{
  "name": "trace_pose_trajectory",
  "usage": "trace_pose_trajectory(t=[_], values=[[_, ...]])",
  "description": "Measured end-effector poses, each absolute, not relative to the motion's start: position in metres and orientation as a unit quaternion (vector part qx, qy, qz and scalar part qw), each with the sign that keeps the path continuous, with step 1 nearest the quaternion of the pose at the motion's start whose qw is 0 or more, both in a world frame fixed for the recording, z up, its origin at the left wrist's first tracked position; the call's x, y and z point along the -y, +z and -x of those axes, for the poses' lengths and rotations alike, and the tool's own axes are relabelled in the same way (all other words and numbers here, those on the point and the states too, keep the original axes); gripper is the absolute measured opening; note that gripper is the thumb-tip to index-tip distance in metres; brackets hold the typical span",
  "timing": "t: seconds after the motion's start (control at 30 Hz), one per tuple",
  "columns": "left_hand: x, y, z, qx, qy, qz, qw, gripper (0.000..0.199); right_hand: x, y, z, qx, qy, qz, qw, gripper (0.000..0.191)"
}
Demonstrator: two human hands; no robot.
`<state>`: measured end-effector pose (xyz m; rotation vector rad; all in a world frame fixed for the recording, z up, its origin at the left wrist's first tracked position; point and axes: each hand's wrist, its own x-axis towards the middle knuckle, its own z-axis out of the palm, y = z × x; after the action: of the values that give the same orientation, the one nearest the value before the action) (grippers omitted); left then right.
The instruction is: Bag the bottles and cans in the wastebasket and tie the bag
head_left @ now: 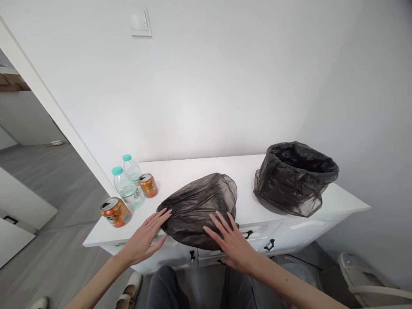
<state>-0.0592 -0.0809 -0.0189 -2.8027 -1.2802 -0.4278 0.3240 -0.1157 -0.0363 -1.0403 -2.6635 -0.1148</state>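
A dark, thin plastic bag (199,210) lies puffed up on the white cabinet top, its near side hanging over the front edge. My left hand (146,238) rests at the bag's left end, fingers stretched out and touching it. On the bag's near right part lies my right hand (230,242), its fingers spread and flat on the plastic. Neither hand grips anything. To the right stands a bin (292,180) lined with a similar dark bag, its mouth open upward and the liner folded over the rim.
Two clear bottles with teal caps (128,189) (131,166) and two orange cans (116,212) (148,185) stand at the left of the cabinet top (180,167). Black handles (269,245) stick out from the cabinet front. A pale chair (370,274) is at the lower right.
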Motion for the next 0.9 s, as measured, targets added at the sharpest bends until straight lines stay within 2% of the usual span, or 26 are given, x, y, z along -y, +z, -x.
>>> trace_pose_trajectory(t=[0.1, 0.2, 0.33, 0.43, 0.5, 0.6, 0.7, 0.8, 0.9], values=[[0.089, -0.020, 0.064, 0.411, -0.140, 0.900, 0.034, 0.076, 0.112, -0.056, -0.343, 0.896, -0.099, 0.400, 0.168, 0.099], [0.094, -0.024, 0.068, 0.416, -0.191, 0.888, 0.043, 0.059, 0.106, -0.066, -0.359, 0.887, -0.110, 0.386, 0.229, 0.076], [0.101, -0.020, 0.065, 0.431, -0.257, 0.865, 0.002, 0.022, 0.097, -0.050, -0.375, 0.857, 0.016, 0.407, 0.315, 0.048], [0.103, -0.008, 0.053, 0.462, -0.287, 0.837, -0.055, 0.023, 0.075, -0.014, -0.384, 0.769, 0.147, 0.486, 0.388, 0.030], [0.100, 0.003, 0.043, 0.503, -0.286, 0.811, -0.087, 0.034, 0.053, 0.017, -0.386, 0.687, 0.202, 0.520, 0.466, 0.032], [0.091, 0.015, 0.026, 0.582, -0.277, 0.756, -0.118, 0.045, 0.035, 0.053, -0.373, 0.615, 0.190, 0.535, 0.547, 0.052], [0.086, 0.023, 0.009, 0.618, -0.324, 0.709, -0.103, 0.042, 0.052, 0.058, -0.335, 0.705, 0.117, 0.497, 0.492, 0.060], [0.092, 0.026, -0.008, 0.569, -0.393, 0.722, 0.015, 0.037, 0.084, 0.035, -0.284, 0.836, 0.073, 0.399, 0.368, 0.063], [0.101, 0.022, -0.016, 0.433, -0.319, 0.838, 0.094, 0.040, 0.091, 0.004, -0.252, 0.881, 0.043, 0.370, 0.291, 0.061]])
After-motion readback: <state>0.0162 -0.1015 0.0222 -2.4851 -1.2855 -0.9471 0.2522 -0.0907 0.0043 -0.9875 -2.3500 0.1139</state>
